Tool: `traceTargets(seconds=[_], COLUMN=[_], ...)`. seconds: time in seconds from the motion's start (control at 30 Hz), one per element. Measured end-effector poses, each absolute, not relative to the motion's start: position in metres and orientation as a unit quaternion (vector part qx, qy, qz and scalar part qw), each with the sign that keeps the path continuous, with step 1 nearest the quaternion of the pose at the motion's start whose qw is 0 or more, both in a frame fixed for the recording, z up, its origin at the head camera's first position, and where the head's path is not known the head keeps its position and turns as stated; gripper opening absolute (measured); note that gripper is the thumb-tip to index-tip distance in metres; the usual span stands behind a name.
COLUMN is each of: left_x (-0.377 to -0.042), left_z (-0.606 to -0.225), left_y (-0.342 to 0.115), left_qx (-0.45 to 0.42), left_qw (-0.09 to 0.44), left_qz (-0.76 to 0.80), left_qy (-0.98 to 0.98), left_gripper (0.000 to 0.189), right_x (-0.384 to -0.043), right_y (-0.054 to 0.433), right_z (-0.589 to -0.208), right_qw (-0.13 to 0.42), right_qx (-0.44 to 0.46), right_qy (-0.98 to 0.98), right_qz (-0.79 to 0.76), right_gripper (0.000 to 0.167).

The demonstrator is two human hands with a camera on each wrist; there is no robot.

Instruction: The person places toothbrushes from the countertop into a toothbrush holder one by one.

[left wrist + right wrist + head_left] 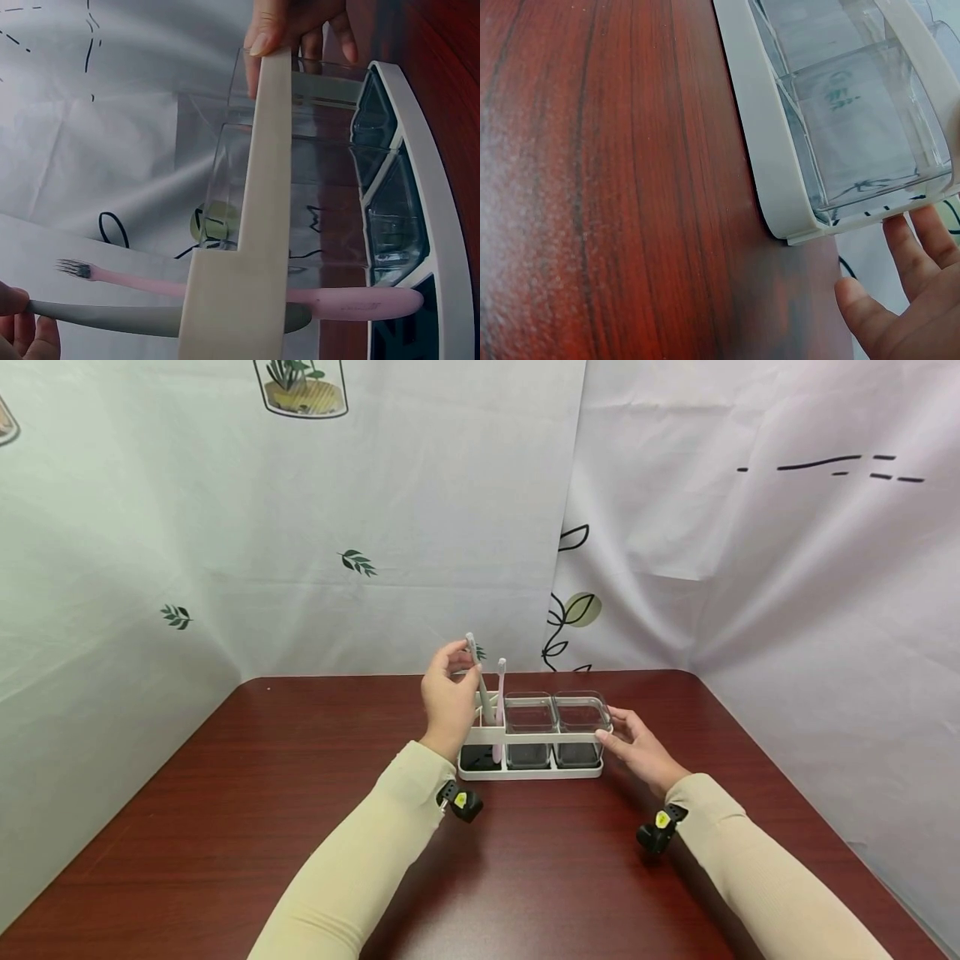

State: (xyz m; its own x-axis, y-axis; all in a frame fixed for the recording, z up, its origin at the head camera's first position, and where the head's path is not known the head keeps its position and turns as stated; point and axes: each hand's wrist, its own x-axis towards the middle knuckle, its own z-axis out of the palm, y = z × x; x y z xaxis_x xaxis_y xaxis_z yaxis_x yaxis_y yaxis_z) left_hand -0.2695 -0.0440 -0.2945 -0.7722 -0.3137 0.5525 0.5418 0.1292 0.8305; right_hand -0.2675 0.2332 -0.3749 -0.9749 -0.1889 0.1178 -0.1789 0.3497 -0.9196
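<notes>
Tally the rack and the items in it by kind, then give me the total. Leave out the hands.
Toothbrushes: 2 (gray toothbrush, pink toothbrush)
Clear cups: 2 (left cup, right cup)
White rack: 1
Total: 5

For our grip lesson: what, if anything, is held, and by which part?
Left hand: gray toothbrush, pinched near its upper end. Right hand: rack, gripped at its upper rail, right end.
</notes>
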Motion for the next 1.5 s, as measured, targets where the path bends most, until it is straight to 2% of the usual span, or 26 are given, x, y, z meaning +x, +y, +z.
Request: traceTargets(seconds=[0.7, 1.5], left_x=[-0.277, -0.282], left_z=[-0.311, -0.324], left_y=[-0.042, -0.045], left_qx=[-0.067, -0.063], left_qw=[0.280, 0.259], left_qz=[-0.625, -0.608], left_qy=[-0.726, -0.748], left_gripper=[0.036, 0.035], right_x=[-0.268, -0.267], right_y=[0.233, 0.231], right_z=[-0.375, -0.373], right_qw=[0.000, 0.000], right_qx=[-0.118, -0.112], right_qy=[0.817, 0.817], right_qz=[-0.565, -0.566], right_gripper=[0.060, 0.060])
